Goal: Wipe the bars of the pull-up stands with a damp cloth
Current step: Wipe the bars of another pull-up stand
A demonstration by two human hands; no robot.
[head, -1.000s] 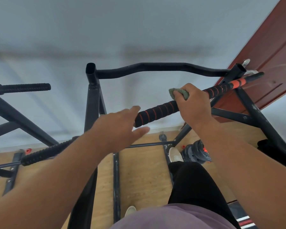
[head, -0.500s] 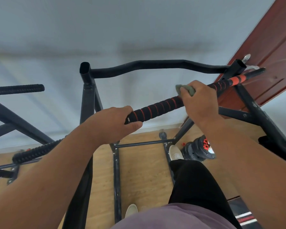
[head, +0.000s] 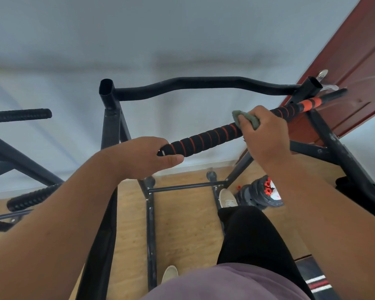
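Note:
A black foam-gripped bar with orange spiral stripes (head: 208,139) slants from lower left to upper right on the black pull-up stand (head: 108,131). My left hand (head: 143,156) is closed around the bar's near end. My right hand (head: 264,135) presses a grey-green cloth (head: 246,120) around the bar further up, fingers wrapped over both. Behind it runs a curved bare black top bar (head: 195,84).
A second stand with ribbed black grips (head: 20,115) stands at left. A red-brown door (head: 355,68) is at right. Black and orange dumbbell weights (head: 260,193) lie on the wooden floor (head: 182,224) beside my feet and black trouser leg.
My left hand moved from open in the air onto the bar's near end and closed on it. My right hand with the cloth slid a little up the bar toward the orange end.

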